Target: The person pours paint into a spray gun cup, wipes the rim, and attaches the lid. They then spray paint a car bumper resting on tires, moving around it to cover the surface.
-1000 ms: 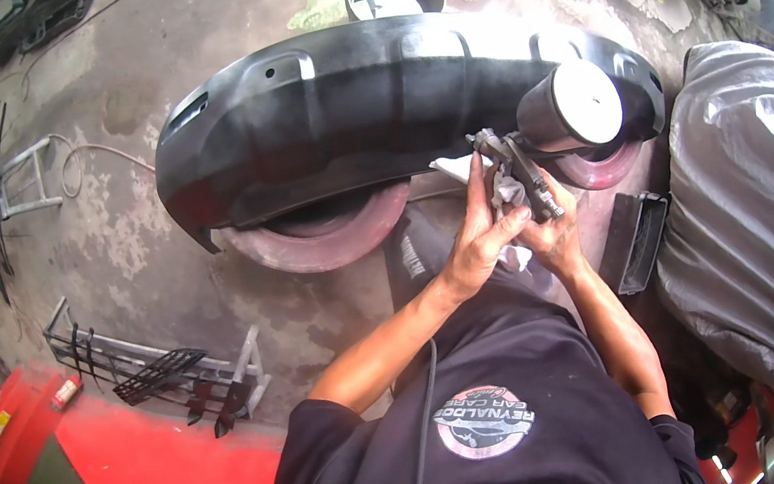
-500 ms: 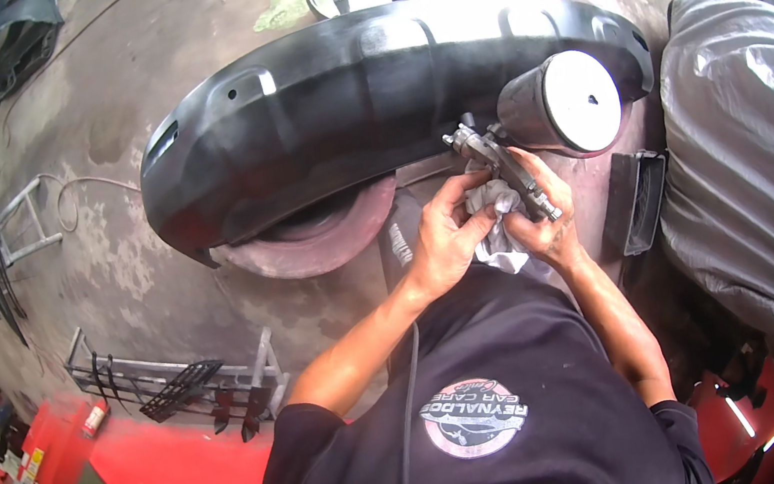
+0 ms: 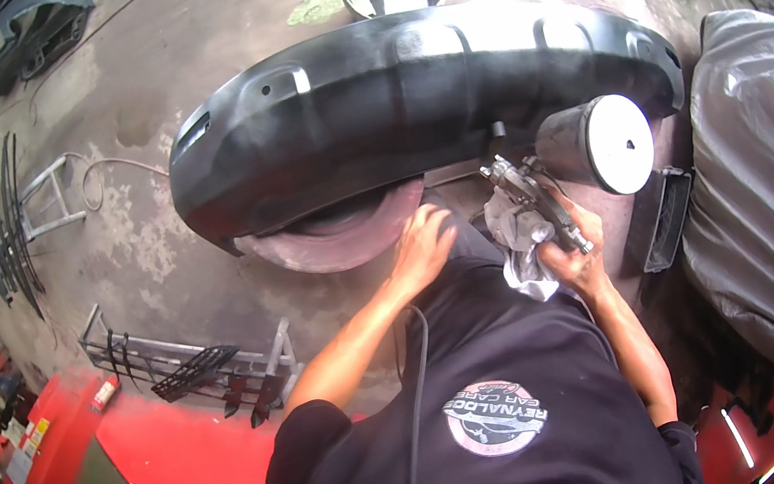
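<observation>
Seen from the head camera, a person in a dark shirt (image 3: 364, 479) is holding a metallic spray gun (image 3: 538, 194) whose worn grey body is showing shiny fittings at both ends. A dark grey cup (image 3: 567, 151) is standing out at its upper right, its round white lid (image 3: 622, 144) facing the viewer's right.

The right grip (image 3: 577, 237) is wrapping around the gun's lower part, the body slanting up and left from the fingers. A whitish cloth (image 3: 524, 266) is hanging against the gun's left side. The left grip (image 3: 425, 244) is curling loosely, well apart from the gun and near a dull red ring (image 3: 332, 249); whether it is holding anything cannot be told.

The cup is overlapping the lower edge of a long dark bumper (image 3: 428, 114) in this view. A black frame (image 3: 669, 220) is lying right of the grip, and patchy floor (image 3: 202, 286) is stretching away leftward.
</observation>
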